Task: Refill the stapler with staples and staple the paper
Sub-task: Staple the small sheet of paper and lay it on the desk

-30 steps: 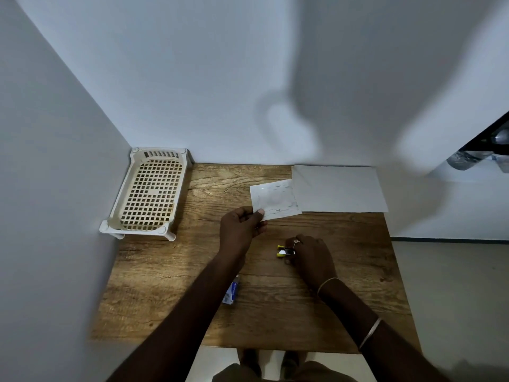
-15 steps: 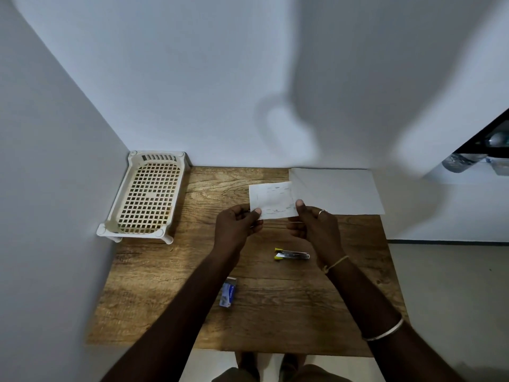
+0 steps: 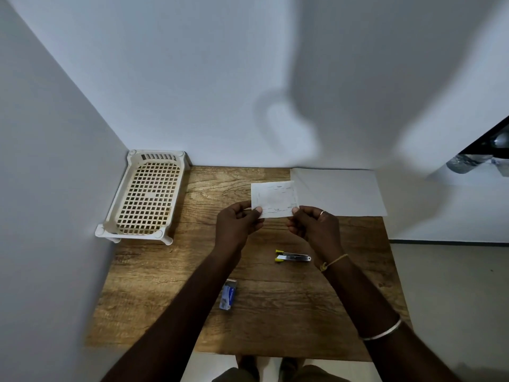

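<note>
A small white folded paper [image 3: 274, 198] is held up above the wooden table [image 3: 192, 285]. My left hand [image 3: 238, 223] pinches its lower left corner and my right hand [image 3: 314, 224] pinches its lower right corner. A small metal stapler with yellow ends [image 3: 292, 256] lies flat on the table just below my right hand, untouched. A small blue and white staple box [image 3: 228, 295] lies nearer the front edge, beside my left forearm.
A large white sheet [image 3: 344, 191] lies at the table's back right, overhanging the right edge. A cream plastic mesh tray [image 3: 146, 197] stands at the back left against the wall. White walls close off the left and back sides.
My right hand has let go of the stapler, left it on the table and risen to the paper's lower right corner. Both hands now hold the paper.
</note>
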`<move>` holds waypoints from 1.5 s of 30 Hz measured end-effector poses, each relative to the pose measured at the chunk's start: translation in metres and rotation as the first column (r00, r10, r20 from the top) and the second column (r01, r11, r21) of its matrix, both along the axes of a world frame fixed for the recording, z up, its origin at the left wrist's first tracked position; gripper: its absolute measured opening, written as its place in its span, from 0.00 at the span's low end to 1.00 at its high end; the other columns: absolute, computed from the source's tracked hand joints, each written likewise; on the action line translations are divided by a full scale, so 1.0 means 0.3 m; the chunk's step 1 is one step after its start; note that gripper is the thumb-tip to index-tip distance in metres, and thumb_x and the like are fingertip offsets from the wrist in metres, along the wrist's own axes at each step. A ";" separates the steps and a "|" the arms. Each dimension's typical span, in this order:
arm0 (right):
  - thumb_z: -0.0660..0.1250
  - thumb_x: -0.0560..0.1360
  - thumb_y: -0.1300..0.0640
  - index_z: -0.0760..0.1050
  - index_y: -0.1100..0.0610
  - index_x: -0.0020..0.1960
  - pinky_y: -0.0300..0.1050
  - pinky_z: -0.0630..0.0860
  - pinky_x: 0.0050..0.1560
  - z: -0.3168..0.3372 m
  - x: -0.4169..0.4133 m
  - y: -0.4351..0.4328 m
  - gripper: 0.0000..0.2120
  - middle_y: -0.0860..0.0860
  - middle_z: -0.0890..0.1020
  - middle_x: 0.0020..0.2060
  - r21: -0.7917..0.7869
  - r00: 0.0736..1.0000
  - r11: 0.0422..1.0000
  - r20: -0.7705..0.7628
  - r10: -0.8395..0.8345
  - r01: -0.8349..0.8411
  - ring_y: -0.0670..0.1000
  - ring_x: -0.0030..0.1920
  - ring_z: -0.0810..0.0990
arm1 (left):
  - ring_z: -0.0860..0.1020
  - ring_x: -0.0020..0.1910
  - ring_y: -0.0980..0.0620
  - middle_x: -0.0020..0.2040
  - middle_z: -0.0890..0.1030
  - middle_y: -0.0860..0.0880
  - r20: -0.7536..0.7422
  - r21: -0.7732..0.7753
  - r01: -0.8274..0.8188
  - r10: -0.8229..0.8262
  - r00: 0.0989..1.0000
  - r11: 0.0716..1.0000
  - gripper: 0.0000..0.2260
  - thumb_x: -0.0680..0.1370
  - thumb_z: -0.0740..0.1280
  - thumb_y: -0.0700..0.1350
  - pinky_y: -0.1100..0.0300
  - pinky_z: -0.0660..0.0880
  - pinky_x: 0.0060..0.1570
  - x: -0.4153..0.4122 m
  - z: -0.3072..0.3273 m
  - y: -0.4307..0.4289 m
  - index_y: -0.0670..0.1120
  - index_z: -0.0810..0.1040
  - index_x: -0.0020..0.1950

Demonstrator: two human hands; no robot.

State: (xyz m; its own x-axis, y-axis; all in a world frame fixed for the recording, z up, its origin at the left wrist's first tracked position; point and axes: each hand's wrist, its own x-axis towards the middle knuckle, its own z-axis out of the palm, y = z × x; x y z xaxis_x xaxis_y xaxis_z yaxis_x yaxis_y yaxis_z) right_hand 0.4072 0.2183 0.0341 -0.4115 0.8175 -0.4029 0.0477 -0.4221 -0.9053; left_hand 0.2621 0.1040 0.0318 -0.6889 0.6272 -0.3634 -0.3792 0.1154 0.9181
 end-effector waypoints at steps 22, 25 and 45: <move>0.76 0.74 0.58 0.82 0.61 0.48 0.42 0.82 0.35 -0.245 -0.155 0.082 0.06 0.59 0.86 0.38 -0.029 0.931 0.993 0.352 -0.099 0.117 0.52 0.34 0.84 | 0.85 0.41 0.51 0.40 0.86 0.51 -0.267 -0.499 -0.103 -0.040 0.963 0.860 0.06 0.71 0.79 0.48 0.49 0.83 0.50 -0.110 -0.265 0.148 0.48 0.85 0.42; 0.76 0.74 0.58 0.82 0.61 0.48 0.39 0.80 0.31 -0.258 -0.158 0.086 0.07 0.58 0.87 0.38 0.007 0.917 0.994 0.385 -0.100 0.105 0.51 0.33 0.85 | 0.84 0.42 0.52 0.41 0.86 0.50 -0.349 -0.516 -0.116 -0.085 0.933 0.849 0.07 0.71 0.79 0.47 0.55 0.81 0.49 -0.110 -0.277 0.153 0.47 0.85 0.44; 0.72 0.75 0.48 0.78 0.55 0.41 0.50 0.80 0.50 -0.258 -0.140 0.108 0.11 0.47 0.81 0.35 0.355 0.751 0.916 0.653 -0.101 -0.185 0.48 0.40 0.81 | 0.76 0.48 0.53 0.52 0.79 0.48 -0.577 -0.531 -0.111 -0.263 0.773 0.840 0.15 0.75 0.75 0.49 0.58 0.69 0.45 -0.080 -0.264 0.138 0.45 0.78 0.59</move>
